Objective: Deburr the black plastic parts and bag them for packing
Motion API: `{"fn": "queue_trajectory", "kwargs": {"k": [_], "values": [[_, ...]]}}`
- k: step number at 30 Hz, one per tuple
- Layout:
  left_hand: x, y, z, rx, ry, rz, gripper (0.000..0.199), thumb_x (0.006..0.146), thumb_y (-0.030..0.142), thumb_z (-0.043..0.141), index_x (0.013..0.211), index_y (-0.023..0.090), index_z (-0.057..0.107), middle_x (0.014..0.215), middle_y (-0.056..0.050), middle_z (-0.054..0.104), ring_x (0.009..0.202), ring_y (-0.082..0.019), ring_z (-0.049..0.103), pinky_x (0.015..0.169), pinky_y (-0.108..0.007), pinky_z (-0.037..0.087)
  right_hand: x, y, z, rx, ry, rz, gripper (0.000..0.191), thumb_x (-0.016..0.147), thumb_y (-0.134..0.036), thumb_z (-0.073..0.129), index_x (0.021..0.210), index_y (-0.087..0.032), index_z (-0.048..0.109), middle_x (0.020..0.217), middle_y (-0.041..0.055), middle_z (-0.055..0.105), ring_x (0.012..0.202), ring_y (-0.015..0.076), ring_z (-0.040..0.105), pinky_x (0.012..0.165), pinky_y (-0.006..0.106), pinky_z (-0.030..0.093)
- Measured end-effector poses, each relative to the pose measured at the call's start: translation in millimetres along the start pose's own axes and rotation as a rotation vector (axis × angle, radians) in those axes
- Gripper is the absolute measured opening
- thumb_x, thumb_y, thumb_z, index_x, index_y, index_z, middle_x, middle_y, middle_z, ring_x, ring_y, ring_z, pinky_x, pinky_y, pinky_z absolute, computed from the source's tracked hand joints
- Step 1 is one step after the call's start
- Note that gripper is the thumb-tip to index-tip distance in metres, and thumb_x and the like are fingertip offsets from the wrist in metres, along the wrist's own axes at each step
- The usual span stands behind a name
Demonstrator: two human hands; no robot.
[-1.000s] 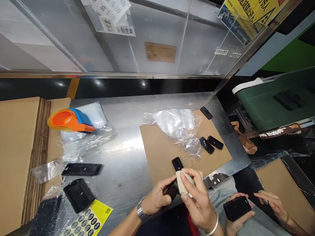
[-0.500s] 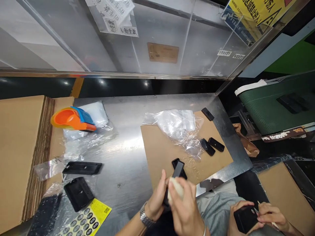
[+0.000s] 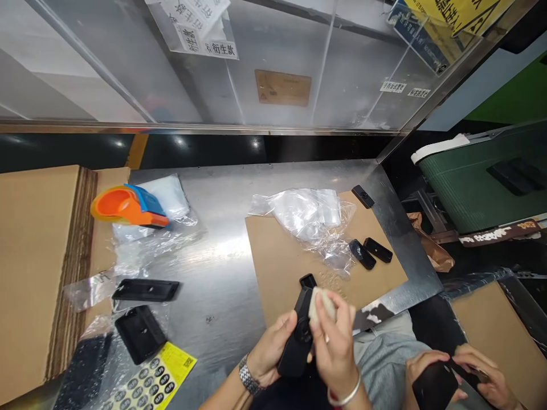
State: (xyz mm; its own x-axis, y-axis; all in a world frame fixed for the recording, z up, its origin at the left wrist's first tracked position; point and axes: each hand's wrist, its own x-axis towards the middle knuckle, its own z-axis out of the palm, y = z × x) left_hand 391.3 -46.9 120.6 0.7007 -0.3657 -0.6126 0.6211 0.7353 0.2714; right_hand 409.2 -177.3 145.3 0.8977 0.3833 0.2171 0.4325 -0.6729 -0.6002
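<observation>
Smooth plastic-looking black piece (image 3: 293,357), shiny metal tabletop (image 3: 222,245), matt cardboard sheet (image 3: 277,259), glossy clear plastic bag (image 3: 301,213)

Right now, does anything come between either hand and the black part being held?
Yes, on one side: the pale block, held by the right hand, is between that hand and the black part. Nothing visible separates the left hand from it.

Silver link wristband (image 3: 247,376), smooth pale bangle (image 3: 349,394)
</observation>
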Motion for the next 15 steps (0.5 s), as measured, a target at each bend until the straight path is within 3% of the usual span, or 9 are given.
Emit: {"fn": "queue_trajectory", "kwargs": {"k": [4, 8, 12, 15], "values": [[0, 4, 0.9, 0.021, -0.003, -0.019, 0.042, 0.074, 0.049, 0.056, 0.077, 0.007, 0.062, 0.063, -0.01, 0.066, 0.053, -0.015, 0.061, 0.054, -0.024, 0.048, 11, 13, -4, 0.188, 0.032, 0.13, 0.043, 0.088, -0.019, 0.04, 0.13, -0.024, 0.04, 0.118, 0.0118, 0.044, 0.106, 0.0227, 0.045, 0.085, 0.044, 0.042], [2, 9, 8.2, -0.014, 0.14, -0.007, 0.035, 0.076, 0.043, 0.056, 0.071, 0.009, 0.061, 0.057, -0.008, 0.065, 0.051, -0.016, 0.06, 0.052, -0.026, 0.049, 6, 6, 8, 0.437, 0.065, 0.256, 0.039, 0.089, -0.024, 0.039, 0.128, -0.022, 0.043, 0.12, 0.0113, 0.044, 0.109, 0.0209, 0.047, 0.086, 0.037, 0.046], [7, 12, 12.9, -0.1, 0.364, 0.06, 0.02, 0.074, 0.033, 0.06, 0.074, 0.013, 0.059, 0.057, -0.001, 0.064, 0.049, -0.012, 0.059, 0.049, -0.022, 0.046, -5, -5, 17, 0.465, 0.01, 0.233, 0.04, 0.089, -0.024, 0.039, 0.13, -0.022, 0.041, 0.119, 0.0113, 0.043, 0.113, 0.0215, 0.045, 0.091, 0.039, 0.043], [13, 17, 10.3, -0.19, 0.35, -0.007, 0.028, 0.076, 0.039, 0.055, 0.07, 0.012, 0.059, 0.053, -0.001, 0.061, 0.046, -0.013, 0.057, 0.049, -0.024, 0.046, -15, -9, 14, 0.425, -0.09, 0.154, 0.043, 0.089, -0.021, 0.038, 0.132, -0.022, 0.038, 0.12, 0.0119, 0.041, 0.111, 0.0216, 0.044, 0.089, 0.04, 0.044]]}}
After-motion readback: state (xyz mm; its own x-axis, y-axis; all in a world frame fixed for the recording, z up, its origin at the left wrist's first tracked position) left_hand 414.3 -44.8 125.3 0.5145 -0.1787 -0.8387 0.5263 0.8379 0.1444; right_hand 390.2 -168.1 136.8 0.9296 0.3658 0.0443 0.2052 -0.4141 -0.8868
